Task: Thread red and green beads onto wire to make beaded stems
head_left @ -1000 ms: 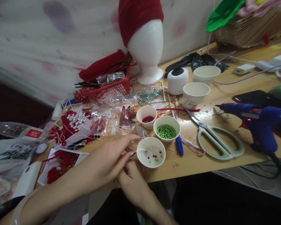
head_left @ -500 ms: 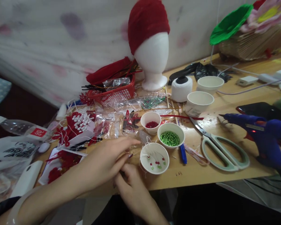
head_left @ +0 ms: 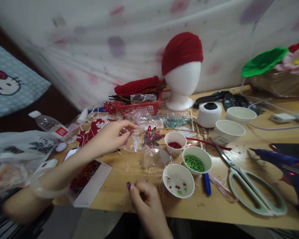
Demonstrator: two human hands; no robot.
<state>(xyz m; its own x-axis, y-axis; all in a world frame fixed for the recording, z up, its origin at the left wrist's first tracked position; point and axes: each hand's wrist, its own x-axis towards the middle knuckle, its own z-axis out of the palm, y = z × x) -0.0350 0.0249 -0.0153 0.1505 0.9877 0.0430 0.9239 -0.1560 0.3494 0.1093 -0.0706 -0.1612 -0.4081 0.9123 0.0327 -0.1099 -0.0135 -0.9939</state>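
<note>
My left hand (head_left: 114, 134) reaches across the table to the clear plastic packets (head_left: 136, 141). Its thumb and forefinger are apart, with nothing visible between them. Close to the table's front edge, my right hand (head_left: 148, 205) has its fingers curled in and its thumb stretched up; whatever they may hold is hidden. Just right of it stands a white paper cup (head_left: 189, 192) with white threads and small red and green beads inside. Behind are a cup of green beads (head_left: 194, 162) and a smaller cup of dark red beads (head_left: 174, 145).
Scissors (head_left: 254, 189), a blue pen cap (head_left: 207, 186) and a blue glue gun (head_left: 279, 159) lie to the right. A foam head (head_left: 183, 81) in a red cap stands behind, beside a red basket (head_left: 139, 108). An open box (head_left: 93, 186) lies under my left forearm.
My hands were together beside the bead cup; my left has moved up and away to the packets, while my right stays near the front edge. The camera view has shifted left and up.
</note>
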